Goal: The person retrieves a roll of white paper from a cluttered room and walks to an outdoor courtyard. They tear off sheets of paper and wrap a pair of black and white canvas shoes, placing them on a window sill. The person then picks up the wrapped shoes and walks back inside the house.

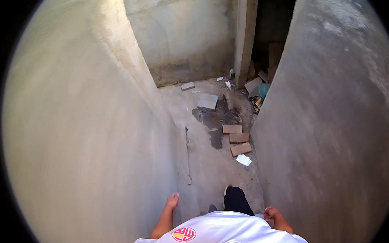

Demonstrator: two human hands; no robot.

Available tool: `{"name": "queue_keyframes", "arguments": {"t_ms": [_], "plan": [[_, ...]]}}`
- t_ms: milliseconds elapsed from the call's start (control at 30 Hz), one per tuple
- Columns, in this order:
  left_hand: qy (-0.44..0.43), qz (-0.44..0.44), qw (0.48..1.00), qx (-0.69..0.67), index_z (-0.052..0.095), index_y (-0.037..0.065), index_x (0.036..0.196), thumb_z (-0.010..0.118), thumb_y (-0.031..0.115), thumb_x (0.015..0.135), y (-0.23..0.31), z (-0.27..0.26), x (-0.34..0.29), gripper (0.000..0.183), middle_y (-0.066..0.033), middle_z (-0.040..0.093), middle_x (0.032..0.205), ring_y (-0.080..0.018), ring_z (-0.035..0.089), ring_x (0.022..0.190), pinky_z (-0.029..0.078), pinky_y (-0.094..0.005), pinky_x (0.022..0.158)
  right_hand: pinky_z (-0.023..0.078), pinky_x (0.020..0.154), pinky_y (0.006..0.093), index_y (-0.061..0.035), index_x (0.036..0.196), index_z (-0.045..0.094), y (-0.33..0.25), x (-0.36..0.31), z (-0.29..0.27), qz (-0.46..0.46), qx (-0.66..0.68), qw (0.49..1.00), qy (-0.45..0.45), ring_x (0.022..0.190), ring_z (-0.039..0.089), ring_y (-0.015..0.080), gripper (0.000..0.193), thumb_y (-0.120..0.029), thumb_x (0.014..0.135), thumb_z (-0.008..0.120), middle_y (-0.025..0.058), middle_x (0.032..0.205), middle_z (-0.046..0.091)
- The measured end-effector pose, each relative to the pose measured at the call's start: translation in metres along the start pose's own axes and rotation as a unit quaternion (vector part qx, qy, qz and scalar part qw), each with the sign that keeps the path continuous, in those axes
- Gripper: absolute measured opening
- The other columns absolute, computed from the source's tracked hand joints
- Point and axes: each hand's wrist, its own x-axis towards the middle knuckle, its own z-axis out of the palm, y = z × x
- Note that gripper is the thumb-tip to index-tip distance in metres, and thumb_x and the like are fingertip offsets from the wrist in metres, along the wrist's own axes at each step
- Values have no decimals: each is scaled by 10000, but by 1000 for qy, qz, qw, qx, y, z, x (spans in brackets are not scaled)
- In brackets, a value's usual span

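My left hand (173,200) hangs at my side, close to the wall on the left. Its fingers look loosely curled, and nothing shows in them. On the other side my right hand (271,213) hangs near the right wall, its fingers bent in. No held thing can be made out there, though the hand is small in the view. Neither hand touches the bricks (239,138) lying on the floor ahead. One of my legs, in dark trousers (237,200), is forward below my white shirt (221,226).
Bare walls rise close on the left (95,139) and right (325,129). Ahead on the concrete floor (205,164) lie white paper (244,160), a grey block (208,102), a smaller block (187,86) and dark stains. Rubble and a green object (264,90) sit by a dark doorway (273,22).
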Motion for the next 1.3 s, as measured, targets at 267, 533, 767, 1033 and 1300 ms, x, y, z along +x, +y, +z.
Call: {"name": "queue_keyframes", "arguments": {"t_ms": [267, 533, 767, 1033, 1300], "plan": [[39, 64, 987, -143, 607, 72, 1169, 517, 290, 992, 176, -10, 146, 295, -46, 633, 902, -137, 581, 796, 499, -328, 617, 588, 595, 478, -32, 953, 632, -272, 147, 43, -39, -220, 973, -49, 672, 621, 276, 259, -286, 941, 588, 132, 788, 605], [-25, -208, 974, -88, 634, 65, 1078, 555, 299, 975, 152, -21, 144, 268, -86, 636, 891, -190, 605, 805, 526, -389, 666, 548, 575, 389, -58, 954, 649, -669, 235, 118, -376, -421, 825, -6, 664, 625, 220, 182, -228, 913, 598, 74, 769, 639], [22, -253, 959, -129, 641, 61, 1067, 554, 305, 972, 201, -57, 242, 276, -93, 644, 893, -196, 611, 808, 523, -388, 675, 575, 626, 370, -96, 1219, 583, -907, 205, 307, -305, -227, 915, -136, 810, 618, 161, 284, -203, 957, 565, 44, 975, 636], [93, -117, 968, -200, 648, 56, 1053, 553, 312, 969, 354, -159, 456, 285, -102, 653, 894, -203, 618, 812, 520, -388, 685, 598, 611, 391, -119, 1169, 632, -1035, 228, 449, -203, -476, 843, -145, 815, 662, 181, 256, -205, 930, 598, 43, 919, 654], [183, -49, 928, -320, 656, 51, 1040, 553, 319, 967, 478, -229, 567, 296, -111, 662, 895, -210, 625, 816, 517, -387, 696, 597, 581, 376, -43, 1042, 683, -1193, 254, 665, -309, -737, 580, -157, 670, 697, 259, 274, -249, 919, 550, 141, 892, 694]]}}
